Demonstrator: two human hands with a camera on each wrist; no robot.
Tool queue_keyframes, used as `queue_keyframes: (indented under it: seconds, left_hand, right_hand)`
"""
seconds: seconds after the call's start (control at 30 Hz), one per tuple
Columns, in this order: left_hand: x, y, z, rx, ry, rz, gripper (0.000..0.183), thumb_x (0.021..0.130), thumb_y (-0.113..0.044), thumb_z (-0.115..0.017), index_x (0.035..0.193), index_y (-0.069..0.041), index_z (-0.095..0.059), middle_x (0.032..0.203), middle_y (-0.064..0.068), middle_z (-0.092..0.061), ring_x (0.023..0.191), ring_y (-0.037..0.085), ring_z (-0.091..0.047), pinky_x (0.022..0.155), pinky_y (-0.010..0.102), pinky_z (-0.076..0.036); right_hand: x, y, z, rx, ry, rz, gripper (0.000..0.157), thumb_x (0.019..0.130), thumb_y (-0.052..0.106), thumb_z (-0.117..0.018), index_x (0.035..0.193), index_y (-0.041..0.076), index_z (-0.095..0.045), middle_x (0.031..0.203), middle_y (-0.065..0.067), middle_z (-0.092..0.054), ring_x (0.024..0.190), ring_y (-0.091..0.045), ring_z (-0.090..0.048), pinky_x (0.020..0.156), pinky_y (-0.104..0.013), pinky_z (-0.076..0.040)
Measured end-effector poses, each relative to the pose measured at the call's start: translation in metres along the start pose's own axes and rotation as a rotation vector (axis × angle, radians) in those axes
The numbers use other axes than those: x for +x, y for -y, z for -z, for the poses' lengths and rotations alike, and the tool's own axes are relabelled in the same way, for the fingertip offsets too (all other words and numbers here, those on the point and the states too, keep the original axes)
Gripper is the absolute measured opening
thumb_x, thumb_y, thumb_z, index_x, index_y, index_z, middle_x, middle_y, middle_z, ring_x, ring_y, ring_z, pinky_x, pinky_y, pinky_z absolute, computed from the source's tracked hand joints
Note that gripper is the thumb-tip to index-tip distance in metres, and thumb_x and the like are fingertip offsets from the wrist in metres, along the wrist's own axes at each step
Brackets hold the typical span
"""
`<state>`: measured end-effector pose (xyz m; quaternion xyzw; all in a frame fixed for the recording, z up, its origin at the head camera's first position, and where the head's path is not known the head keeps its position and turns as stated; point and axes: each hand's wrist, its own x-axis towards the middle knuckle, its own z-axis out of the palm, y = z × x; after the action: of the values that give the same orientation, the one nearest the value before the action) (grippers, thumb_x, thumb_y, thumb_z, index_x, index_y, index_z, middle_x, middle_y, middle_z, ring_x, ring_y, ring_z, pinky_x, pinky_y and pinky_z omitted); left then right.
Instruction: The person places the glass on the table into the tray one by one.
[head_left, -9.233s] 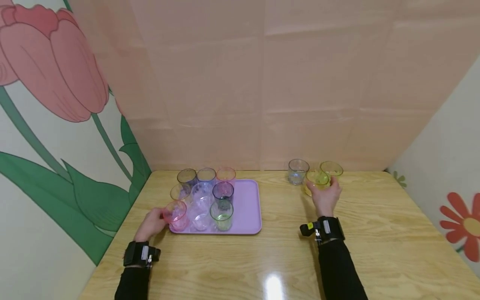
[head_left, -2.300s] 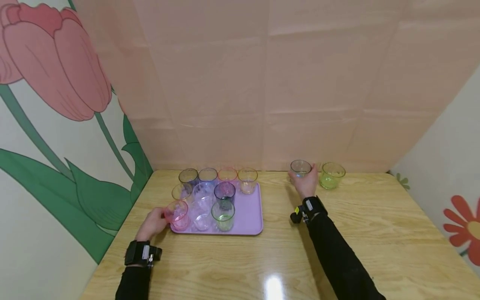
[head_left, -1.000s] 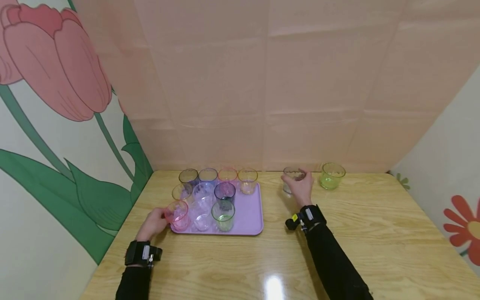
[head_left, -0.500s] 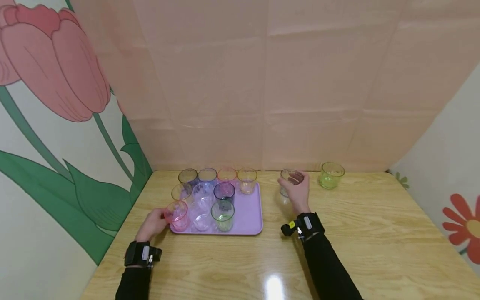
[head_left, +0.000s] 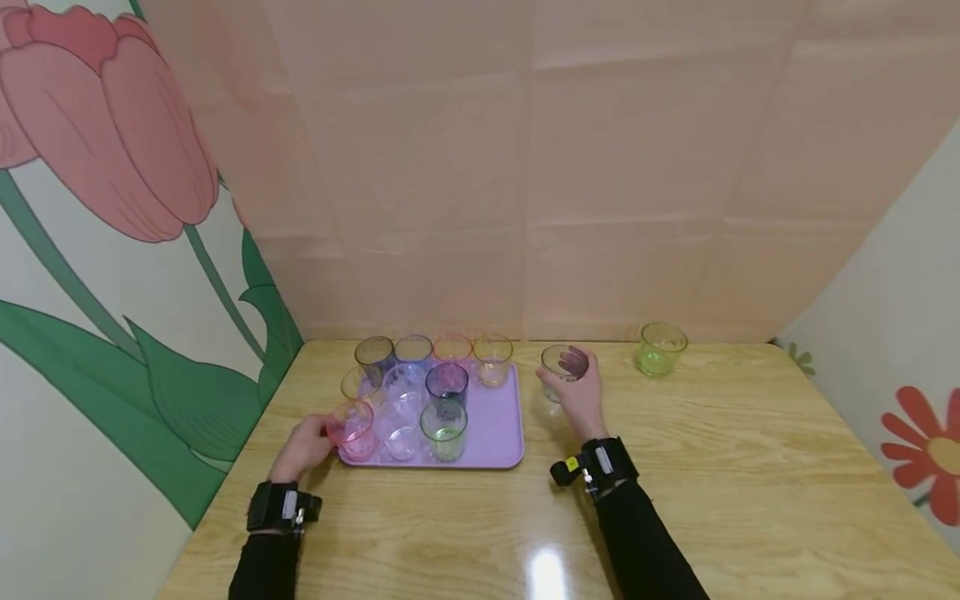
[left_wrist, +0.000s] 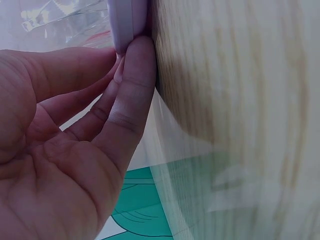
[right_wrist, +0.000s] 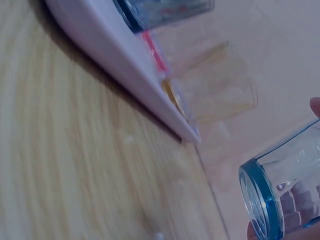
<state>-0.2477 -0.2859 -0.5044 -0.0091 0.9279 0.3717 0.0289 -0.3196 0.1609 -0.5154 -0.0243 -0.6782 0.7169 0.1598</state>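
Observation:
My left hand [head_left: 302, 448] pinches the near-left edge of a purple tray [head_left: 495, 429]; in the left wrist view, the thumb lies along the tray rim [left_wrist: 126, 25] with fingers under it. Beside that hand a pink-rimmed glass [head_left: 352, 433] stands on the tray. My right hand [head_left: 583, 398] grips a clear, bluish glass [head_left: 552, 367] from the side, between the tray and the right part of the table. In the right wrist view its blue-green base [right_wrist: 265, 200] shows, with the glass held off the table.
Several more glasses fill the tray's left and back, including an amber-rimmed glass [head_left: 493, 367] at the back right corner and a green glass [head_left: 444, 433] in front. A lime green glass [head_left: 662, 350] stands alone at the table's back right. A pink-beige covering [head_left: 525, 208] rises behind.
Earlier the amber glass went from the right-hand group to the tray's back right corner. My right hand then took the clear glass and carried it left toward the tray. The left hand stays put.

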Motion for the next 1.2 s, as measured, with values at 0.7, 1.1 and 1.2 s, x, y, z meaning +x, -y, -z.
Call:
queue_keyframes:
  seconds: [0.7, 1.1, 1.2]
  left_hand:
    - [0.001, 0.000, 0.001, 0.004, 0.006, -0.011, 0.015, 0.088, 0.006, -0.060, 0.098, 0.004, -0.070, 0.091, 0.012, -0.065, 0.086, 0.027, -0.056, 0.081, 0.043, -0.047]
    - [0.001, 0.003, 0.000, 0.016, 0.001, -0.026, 0.012, 0.087, 0.006, -0.060, 0.094, 0.003, -0.069, 0.089, 0.011, -0.064, 0.084, 0.026, -0.056, 0.078, 0.039, -0.045]
    - [0.002, 0.002, 0.000, 0.010, 0.003, -0.011, 0.012, 0.088, 0.005, -0.060, 0.095, 0.003, -0.069, 0.090, 0.011, -0.064, 0.084, 0.026, -0.056, 0.079, 0.040, -0.046]
  right_hand:
    - [-0.033, 0.013, -0.036, -0.088, 0.201, -0.036, 0.080, 0.078, 0.009, -0.086, 0.145, 0.004, -0.041, 0.141, -0.022, -0.052, 0.132, -0.036, -0.049, 0.107, -0.051, -0.041]
    - [-0.043, 0.016, -0.047, -0.110, 0.235, -0.045, 0.082, 0.079, 0.011, -0.086, 0.145, 0.001, -0.038, 0.141, -0.023, -0.051, 0.131, -0.038, -0.049, 0.111, -0.051, -0.037]
    - [-0.043, 0.013, -0.048, -0.159, 0.263, -0.040, 0.082, 0.078, 0.016, -0.088, 0.145, 0.004, -0.041, 0.141, -0.022, -0.052, 0.131, -0.037, -0.050, 0.110, -0.052, -0.037]
